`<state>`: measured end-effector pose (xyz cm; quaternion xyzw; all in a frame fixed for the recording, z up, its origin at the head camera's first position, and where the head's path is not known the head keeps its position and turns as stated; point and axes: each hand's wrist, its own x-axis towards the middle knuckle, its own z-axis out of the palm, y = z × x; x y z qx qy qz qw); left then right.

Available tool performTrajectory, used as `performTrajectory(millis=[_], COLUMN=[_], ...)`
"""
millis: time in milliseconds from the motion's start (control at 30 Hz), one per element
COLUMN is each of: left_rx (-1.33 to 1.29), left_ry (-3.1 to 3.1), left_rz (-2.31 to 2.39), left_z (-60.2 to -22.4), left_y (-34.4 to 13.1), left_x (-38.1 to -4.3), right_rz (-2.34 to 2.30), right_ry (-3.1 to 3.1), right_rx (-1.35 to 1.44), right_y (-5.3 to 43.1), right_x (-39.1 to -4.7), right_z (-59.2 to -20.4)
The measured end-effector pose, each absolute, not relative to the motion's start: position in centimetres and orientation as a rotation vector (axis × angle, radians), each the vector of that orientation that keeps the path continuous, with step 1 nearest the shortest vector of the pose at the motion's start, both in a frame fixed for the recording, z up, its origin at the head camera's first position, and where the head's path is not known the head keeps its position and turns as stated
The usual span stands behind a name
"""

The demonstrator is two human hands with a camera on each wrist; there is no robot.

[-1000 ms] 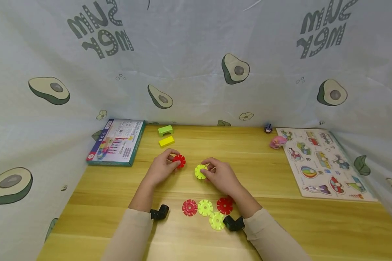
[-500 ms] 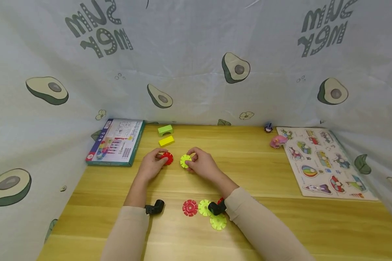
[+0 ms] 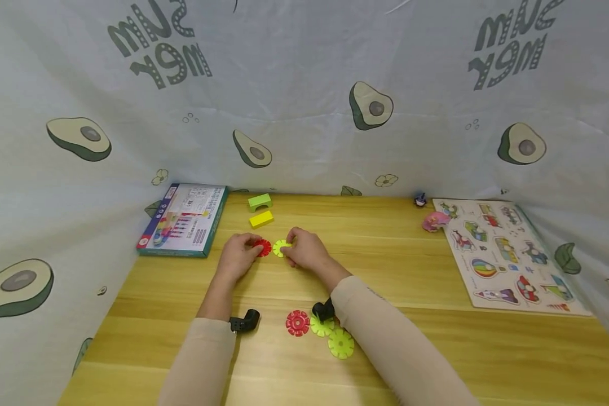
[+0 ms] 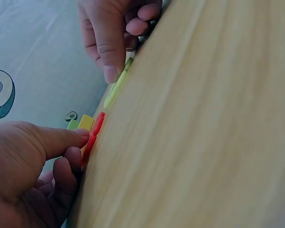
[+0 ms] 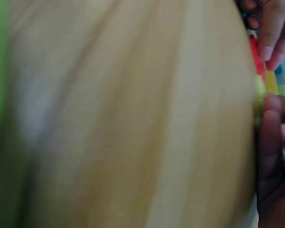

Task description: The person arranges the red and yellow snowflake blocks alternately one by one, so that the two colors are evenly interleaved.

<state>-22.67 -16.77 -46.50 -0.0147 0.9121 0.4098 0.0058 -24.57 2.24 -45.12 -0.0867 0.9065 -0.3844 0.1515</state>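
Note:
Near the table's middle my left hand [image 3: 235, 258] pinches a red notched plastic disc [image 3: 266, 247] by its left edge. Facing it, my right hand [image 3: 308, 252] pinches a yellow-green notched disc [image 3: 279, 248] between thumb and fingers. Both discs lie nearly flat, low at the wooden surface, with their edges close together. In the left wrist view a small gap shows between the red disc [image 4: 91, 142] and the yellow-green disc [image 4: 114, 91]. The right wrist view is blurred and shows the two discs almost edge to edge at its right border.
Closer to me lie another red disc [image 3: 298, 323] and two yellow-green ones, one [image 3: 341, 343] plain to see, the other partly under the wrist camera. Behind the hands are a yellow block [image 3: 261, 219], a green arch block [image 3: 260, 202] and a box [image 3: 185, 220]. A puzzle board [image 3: 507, 254] lies right.
Both hands have moved left and slightly away from me with their discs. My right hand has come nearer to the left one, narrowing the gap. The right sleeve now hides a loose red disc.

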Motion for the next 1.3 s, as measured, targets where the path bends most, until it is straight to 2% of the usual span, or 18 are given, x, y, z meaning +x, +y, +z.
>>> performTrajectory(millis=[333,967,1300], left_rx=[-0.157,-0.049,0.137], left_ry=[2.789,2.789,2.625], left_rz=[1.181,1.136,1.241], left_z=[-45.8,-45.2,-45.1], left_y=[-17.1,-16.4,-14.1], left_x=[-22.3,-22.1,-21.5], right_rz=[-1.269,-1.278,-1.053], right_ry=[2.500,2.386,2.404], right_rx=[-0.229,-0.260,-0.499], right_y=[3.1,3.5,5.8], right_x=[-24.7,-24.7,-21.1], right_z=[-46.1,-45.1,-42.6])
